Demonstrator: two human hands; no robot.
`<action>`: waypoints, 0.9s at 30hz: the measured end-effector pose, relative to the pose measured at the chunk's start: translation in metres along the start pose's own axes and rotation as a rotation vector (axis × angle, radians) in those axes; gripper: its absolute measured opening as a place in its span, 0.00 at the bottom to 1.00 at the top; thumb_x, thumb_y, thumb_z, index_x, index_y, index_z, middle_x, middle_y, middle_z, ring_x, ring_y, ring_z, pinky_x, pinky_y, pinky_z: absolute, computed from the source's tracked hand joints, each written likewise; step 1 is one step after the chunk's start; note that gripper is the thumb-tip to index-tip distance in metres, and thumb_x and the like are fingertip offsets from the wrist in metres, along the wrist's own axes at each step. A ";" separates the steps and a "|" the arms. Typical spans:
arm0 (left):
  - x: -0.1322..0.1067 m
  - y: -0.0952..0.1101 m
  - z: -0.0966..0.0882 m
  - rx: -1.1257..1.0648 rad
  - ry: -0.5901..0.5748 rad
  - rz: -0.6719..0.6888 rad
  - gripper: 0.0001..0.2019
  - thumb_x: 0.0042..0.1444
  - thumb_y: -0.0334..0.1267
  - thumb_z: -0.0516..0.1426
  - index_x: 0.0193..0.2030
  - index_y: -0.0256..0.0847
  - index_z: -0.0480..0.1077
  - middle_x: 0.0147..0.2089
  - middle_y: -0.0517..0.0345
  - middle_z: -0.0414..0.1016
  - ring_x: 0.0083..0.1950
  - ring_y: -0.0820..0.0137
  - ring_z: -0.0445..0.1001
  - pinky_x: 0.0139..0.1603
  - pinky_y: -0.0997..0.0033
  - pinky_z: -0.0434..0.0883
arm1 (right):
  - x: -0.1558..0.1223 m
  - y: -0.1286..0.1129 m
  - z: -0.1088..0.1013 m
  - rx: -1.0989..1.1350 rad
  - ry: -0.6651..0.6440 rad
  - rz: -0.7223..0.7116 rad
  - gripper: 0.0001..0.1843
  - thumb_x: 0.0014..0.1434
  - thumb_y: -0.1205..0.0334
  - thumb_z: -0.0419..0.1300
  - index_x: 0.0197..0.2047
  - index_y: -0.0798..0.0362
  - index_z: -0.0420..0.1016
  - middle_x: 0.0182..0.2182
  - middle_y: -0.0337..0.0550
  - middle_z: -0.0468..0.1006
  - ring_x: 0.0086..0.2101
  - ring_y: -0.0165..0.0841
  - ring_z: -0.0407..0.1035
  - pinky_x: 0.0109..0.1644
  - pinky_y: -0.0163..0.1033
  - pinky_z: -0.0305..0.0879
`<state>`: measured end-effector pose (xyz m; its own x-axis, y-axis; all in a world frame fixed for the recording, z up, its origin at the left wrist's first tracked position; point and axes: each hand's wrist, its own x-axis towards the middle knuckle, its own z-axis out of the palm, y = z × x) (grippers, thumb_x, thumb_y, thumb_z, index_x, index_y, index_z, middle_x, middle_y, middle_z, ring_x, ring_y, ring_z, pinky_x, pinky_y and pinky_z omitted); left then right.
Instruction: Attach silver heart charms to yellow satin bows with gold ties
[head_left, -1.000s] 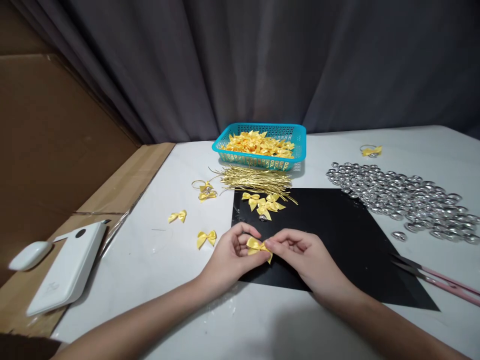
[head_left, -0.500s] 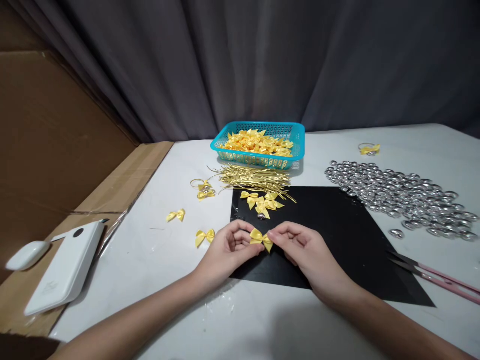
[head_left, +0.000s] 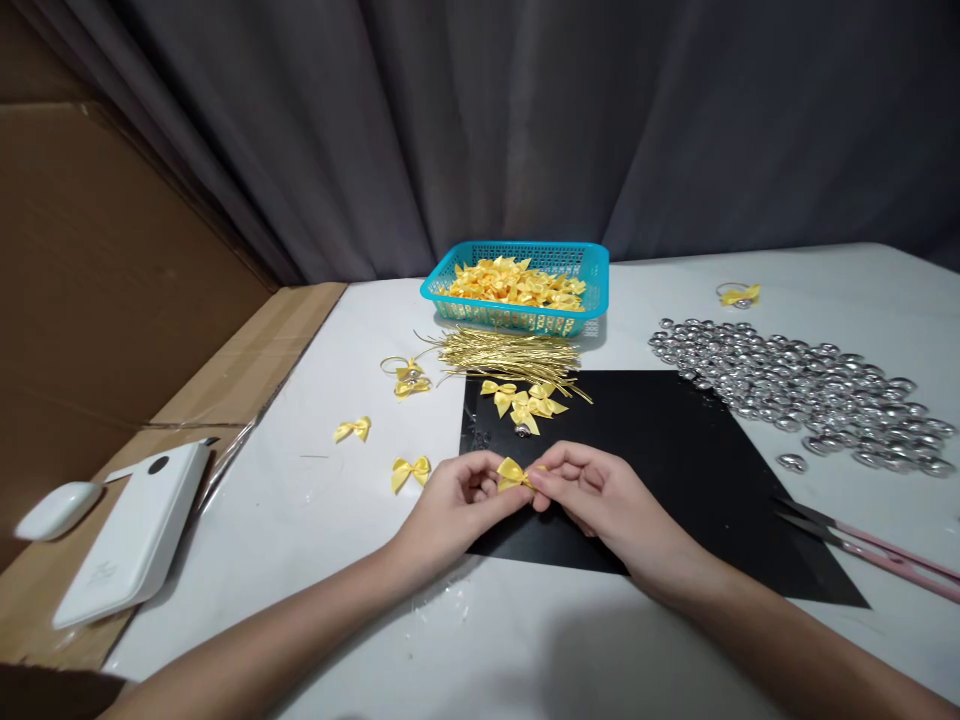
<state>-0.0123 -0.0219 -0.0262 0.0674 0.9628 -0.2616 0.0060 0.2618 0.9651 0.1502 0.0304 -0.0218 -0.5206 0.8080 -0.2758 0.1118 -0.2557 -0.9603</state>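
Observation:
Between my two hands a yellow ribbon bow (head_left: 512,473) is held just above the black sheet (head_left: 675,500). My left hand (head_left: 469,497) pinches its left side, thumb below. My right hand (head_left: 589,490) closes thumb and fingers over its right loop, covering part of it. Just beyond my fingers, several loose yellow bows (head_left: 531,404) lie on the sheet with a small silver bead (head_left: 523,430) beside them. Another yellow bow (head_left: 410,473) rests left of my left hand, and one more bow (head_left: 352,429) lies farther left.
A blue basket (head_left: 600,285) of yellow bows stands at the back, before a bundle of gold ties (head_left: 510,353). Silver heart-shaped beads (head_left: 810,385) spread at right, near pink-handled scissors (head_left: 862,545). A white power bank (head_left: 139,535) lies on cardboard at left.
My right fingers have moved slightly left and now cover more of the bow's right side. The bow is turned a little. The other things stay where they were.

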 end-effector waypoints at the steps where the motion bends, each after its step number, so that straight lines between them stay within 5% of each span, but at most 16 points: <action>1: 0.000 0.000 0.000 0.028 0.006 -0.002 0.13 0.51 0.46 0.62 0.31 0.36 0.71 0.29 0.58 0.74 0.31 0.72 0.69 0.32 0.73 0.62 | 0.000 0.000 0.000 -0.001 -0.002 0.000 0.16 0.49 0.49 0.65 0.28 0.55 0.72 0.21 0.37 0.73 0.16 0.20 0.51 0.17 0.31 0.42; 12: -0.001 0.007 -0.002 0.086 -0.121 0.006 0.12 0.52 0.45 0.60 0.31 0.36 0.72 0.26 0.60 0.68 0.29 0.73 0.64 0.30 0.74 0.60 | 0.001 0.004 0.000 -0.014 -0.009 -0.024 0.18 0.49 0.47 0.65 0.27 0.54 0.68 0.19 0.34 0.68 0.16 0.21 0.50 0.19 0.32 0.43; 17: -0.004 0.009 -0.002 0.250 -0.191 -0.055 0.12 0.52 0.39 0.59 0.23 0.39 0.61 0.20 0.68 0.51 0.23 0.77 0.50 0.23 0.74 0.49 | -0.001 -0.001 0.001 -0.138 -0.105 -0.052 0.23 0.48 0.41 0.63 0.26 0.54 0.67 0.18 0.31 0.59 0.20 0.24 0.50 0.22 0.33 0.44; 21: -0.005 0.009 -0.001 0.285 -0.198 -0.090 0.17 0.52 0.43 0.59 0.21 0.40 0.57 0.20 0.69 0.49 0.22 0.78 0.47 0.22 0.74 0.47 | 0.000 0.003 0.002 -0.182 -0.098 -0.064 0.22 0.46 0.42 0.64 0.27 0.54 0.67 0.17 0.28 0.53 0.20 0.24 0.46 0.23 0.33 0.42; 27: -0.005 0.009 -0.001 0.182 -0.195 -0.055 0.17 0.56 0.49 0.55 0.26 0.37 0.70 0.24 0.60 0.67 0.26 0.75 0.61 0.27 0.75 0.58 | 0.002 0.008 0.001 -0.042 -0.047 -0.071 0.22 0.47 0.42 0.64 0.29 0.52 0.65 0.19 0.32 0.63 0.21 0.25 0.55 0.24 0.33 0.50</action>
<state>-0.0139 -0.0239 -0.0164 0.2531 0.9117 -0.3238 0.1927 0.2805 0.9403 0.1493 0.0292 -0.0298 -0.5675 0.7973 -0.2056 0.1079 -0.1755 -0.9785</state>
